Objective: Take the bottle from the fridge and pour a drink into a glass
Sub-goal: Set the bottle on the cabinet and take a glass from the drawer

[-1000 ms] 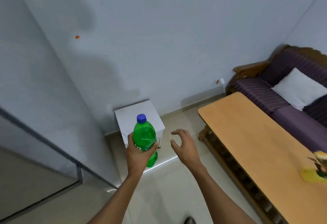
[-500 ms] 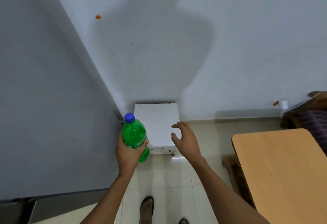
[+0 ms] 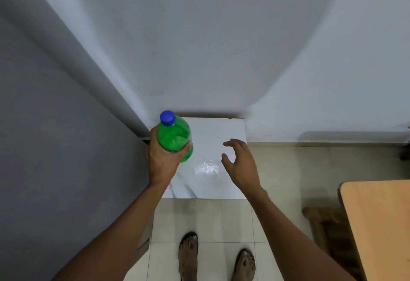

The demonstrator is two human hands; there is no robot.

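A green plastic bottle (image 3: pixel 174 135) with a blue cap (image 3: pixel 167 117) stands upright in my left hand (image 3: pixel 163 158), which grips it around the lower body. The bottle hangs over the left part of a white marble-patterned stand (image 3: pixel 213 176); whether it touches the top I cannot tell. My right hand (image 3: pixel 240 163) hovers above the stand's right half, fingers spread and curled, holding nothing. No glass is in view. The grey fridge side (image 3: pixel 62 147) fills the left.
A white wall (image 3: pixel 221 47) rises behind the stand. A wooden table corner (image 3: pixel 377 225) juts in at lower right, with its carved wooden base (image 3: pixel 326 225) beneath. My sandalled feet (image 3: pixel 217 258) stand on pale floor tiles just before the stand.
The view has closed in on the white stand and tilted down. Both hands now sit over its top, the bottle still held in my left hand; the sofa has left the frame.
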